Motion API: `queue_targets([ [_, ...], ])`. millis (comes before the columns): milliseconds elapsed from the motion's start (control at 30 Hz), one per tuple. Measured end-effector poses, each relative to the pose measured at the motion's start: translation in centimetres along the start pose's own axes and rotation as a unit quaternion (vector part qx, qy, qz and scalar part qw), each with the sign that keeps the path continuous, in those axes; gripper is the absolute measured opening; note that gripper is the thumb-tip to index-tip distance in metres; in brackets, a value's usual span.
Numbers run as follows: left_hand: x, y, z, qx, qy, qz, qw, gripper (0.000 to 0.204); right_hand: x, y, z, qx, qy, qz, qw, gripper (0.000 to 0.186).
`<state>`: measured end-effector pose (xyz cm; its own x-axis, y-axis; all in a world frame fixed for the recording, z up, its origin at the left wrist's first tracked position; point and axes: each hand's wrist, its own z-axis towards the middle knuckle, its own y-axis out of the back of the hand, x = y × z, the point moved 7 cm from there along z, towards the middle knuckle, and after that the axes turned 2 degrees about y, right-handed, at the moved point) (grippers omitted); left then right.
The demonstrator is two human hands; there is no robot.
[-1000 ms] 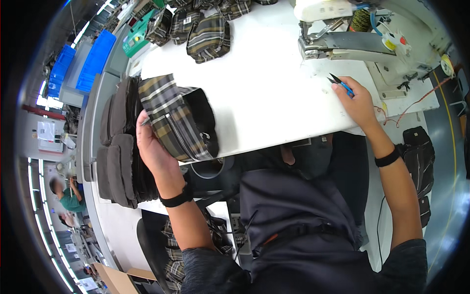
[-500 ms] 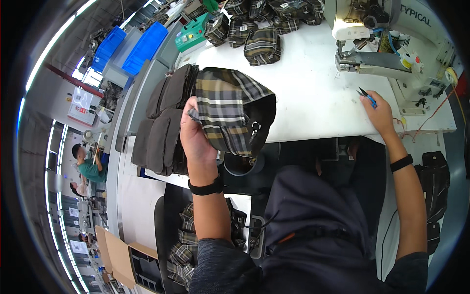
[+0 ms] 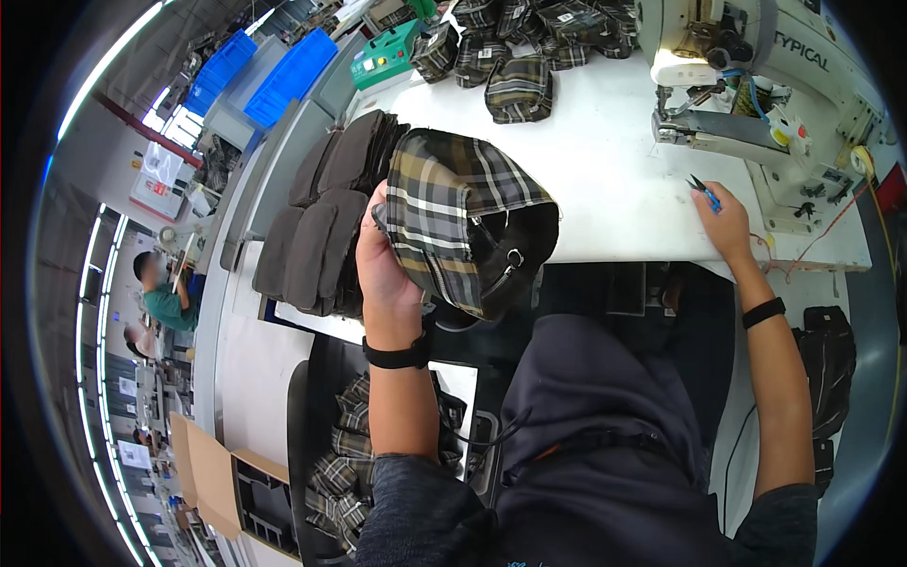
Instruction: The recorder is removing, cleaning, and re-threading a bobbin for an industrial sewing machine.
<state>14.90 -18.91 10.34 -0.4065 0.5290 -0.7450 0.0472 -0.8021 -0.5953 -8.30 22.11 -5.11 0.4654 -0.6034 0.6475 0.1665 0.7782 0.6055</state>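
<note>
My left hand (image 3: pixel 383 265) grips a plaid bag piece (image 3: pixel 435 198) in olive, black and white at its left side, raised at the table's near edge. Its dark inner side (image 3: pixel 515 241) faces partly up, with metal zippers showing. Beside it on the left lie stacked dark grey-brown fabric pieces (image 3: pixel 316 250). My right hand (image 3: pixel 726 217) is closed on blue-handled thread snips (image 3: pixel 710 197), blades pointing up-left, over the white worktable (image 3: pixel 614 198) just left of the sewing machine's base.
A sewing machine (image 3: pixel 704 123) stands at right; plaid pouches (image 3: pixel 520 90) pile at the back beside a green device (image 3: pixel 383 52). Blue bins (image 3: pixel 288 80) are upper left. Below lie plaid pieces (image 3: pixel 340 482), a cardboard box (image 3: pixel 203 472) and dark bags (image 3: pixel 822 369). Co-workers (image 3: pixel 165 293) sit far left.
My left hand has lifted the plaid piece toward me and turned it, so its dark inner side shows more. My right hand still holds the snips. The view has shifted.
</note>
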Motion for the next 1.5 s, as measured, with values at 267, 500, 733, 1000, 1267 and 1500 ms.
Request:
queue_targets([
  [267, 2.3, 1.6, 0.7, -0.023, 0.023, -0.007, 0.999, 0.010, 0.0, -0.3, 0.0, 0.026, -0.034, 0.016, 0.999, 0.030],
  [500, 4.0, -0.3, 3.0, 0.011, 0.045, 0.073, 0.996, 0.017, 0.1, -0.3, 0.0, 0.008, -0.035, 0.013, 0.999, 0.031],
  [733, 4.6, 1.3, 4.8, 0.015, -0.034, 0.217, 0.976, 0.023, 0.2, 1.0, -0.3, -0.006, -0.028, 0.017, 0.999, 0.032],
  [1000, -0.6, -5.3, 8.6, 0.124, -0.193, 0.689, 0.687, 0.022, 1.6, 0.6, -0.2, 0.006, -0.032, 0.001, 0.999, 0.031],
  [1267, 15.0, -10.5, 12.7, 0.257, -0.046, 0.677, 0.688, 0.041, 0.9, 0.9, 0.1, 0.002, -0.038, -0.006, 0.999, 0.030],
  [1500, 25.0, -13.8, 18.1, 0.299, 0.071, 0.563, 0.767, 0.055, 1.1, 0.2, 0.3, 0.005, -0.039, 0.008, 0.999, 0.028],
])
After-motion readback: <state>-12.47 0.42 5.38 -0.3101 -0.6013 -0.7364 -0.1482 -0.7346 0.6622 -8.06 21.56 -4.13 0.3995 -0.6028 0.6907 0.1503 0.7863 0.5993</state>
